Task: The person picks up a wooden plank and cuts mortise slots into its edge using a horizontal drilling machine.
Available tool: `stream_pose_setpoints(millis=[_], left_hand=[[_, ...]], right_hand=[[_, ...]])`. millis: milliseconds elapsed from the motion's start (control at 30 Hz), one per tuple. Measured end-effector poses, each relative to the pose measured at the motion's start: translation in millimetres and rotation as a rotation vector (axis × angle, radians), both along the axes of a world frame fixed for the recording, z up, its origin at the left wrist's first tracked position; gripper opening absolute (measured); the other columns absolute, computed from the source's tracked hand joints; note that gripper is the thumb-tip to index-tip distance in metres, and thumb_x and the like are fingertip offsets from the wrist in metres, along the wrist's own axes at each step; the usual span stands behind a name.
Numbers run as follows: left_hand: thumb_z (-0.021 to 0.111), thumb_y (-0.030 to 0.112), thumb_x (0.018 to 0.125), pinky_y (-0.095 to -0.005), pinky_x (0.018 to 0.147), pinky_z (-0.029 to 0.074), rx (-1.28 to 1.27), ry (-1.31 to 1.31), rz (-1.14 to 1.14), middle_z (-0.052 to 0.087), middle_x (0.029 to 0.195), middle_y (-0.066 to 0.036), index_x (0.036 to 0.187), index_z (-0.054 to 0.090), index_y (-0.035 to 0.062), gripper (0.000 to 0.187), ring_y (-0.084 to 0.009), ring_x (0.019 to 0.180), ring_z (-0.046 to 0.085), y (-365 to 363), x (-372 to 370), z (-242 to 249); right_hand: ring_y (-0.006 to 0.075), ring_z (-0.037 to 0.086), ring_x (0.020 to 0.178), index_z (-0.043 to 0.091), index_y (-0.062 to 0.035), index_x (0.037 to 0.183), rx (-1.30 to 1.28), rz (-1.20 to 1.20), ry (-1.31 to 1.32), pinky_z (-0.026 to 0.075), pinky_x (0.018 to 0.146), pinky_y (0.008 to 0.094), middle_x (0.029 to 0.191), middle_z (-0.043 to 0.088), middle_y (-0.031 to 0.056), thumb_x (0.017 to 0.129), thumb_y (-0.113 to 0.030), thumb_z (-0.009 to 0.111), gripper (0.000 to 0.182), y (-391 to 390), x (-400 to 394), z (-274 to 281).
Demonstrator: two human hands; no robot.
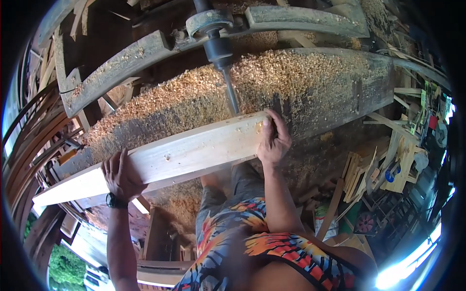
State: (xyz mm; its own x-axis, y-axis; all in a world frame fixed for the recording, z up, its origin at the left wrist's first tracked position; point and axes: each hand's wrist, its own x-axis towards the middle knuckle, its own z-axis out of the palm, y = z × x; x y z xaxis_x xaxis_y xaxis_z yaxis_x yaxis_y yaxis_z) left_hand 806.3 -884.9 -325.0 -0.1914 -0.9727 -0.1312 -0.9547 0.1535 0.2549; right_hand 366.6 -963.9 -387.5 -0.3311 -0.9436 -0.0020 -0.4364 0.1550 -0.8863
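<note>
A long pale wooden plank (194, 148) lies slantwise across the front of a workbench, its near end to the right. My left hand (121, 177), with a dark band at the wrist, grips it around the middle, fingers over the top edge. At the right end my right hand (274, 138) clasps the plank, thumb on its face and fingers over the end. A drill bit (230, 92) in a black chuck (217, 50) points down to the plank's far edge, just left of my right hand.
Wood shavings (291, 72) are heaped over the bench top (335, 106). Behind it runs a wooden rail (306, 20) below the machine's spindle. Stacked timber (357, 174) stands at the right, and curved wooden pieces (41, 140) lean at the left.
</note>
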Motion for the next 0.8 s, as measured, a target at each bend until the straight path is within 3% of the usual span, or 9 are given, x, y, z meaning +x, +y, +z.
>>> stream_pose_setpoints(millis=[800], left_hand=[[0.092,0.033,0.053,-0.0584,0.105,0.045,-0.014,-0.001,-0.014,0.065,0.135,-0.022,0.149,0.058,0.0034,0.106,-0.0436,0.118,0.061,-9.2,0.5,-4.1]], right_hand=[[0.0204,0.071,0.111,0.075,0.0013,0.127,0.026,0.019,0.043,0.055,0.099,0.0355,0.121,0.077,0.012,0.108,-0.019,0.068,0.029,-10.6,-3.7,-2.1]])
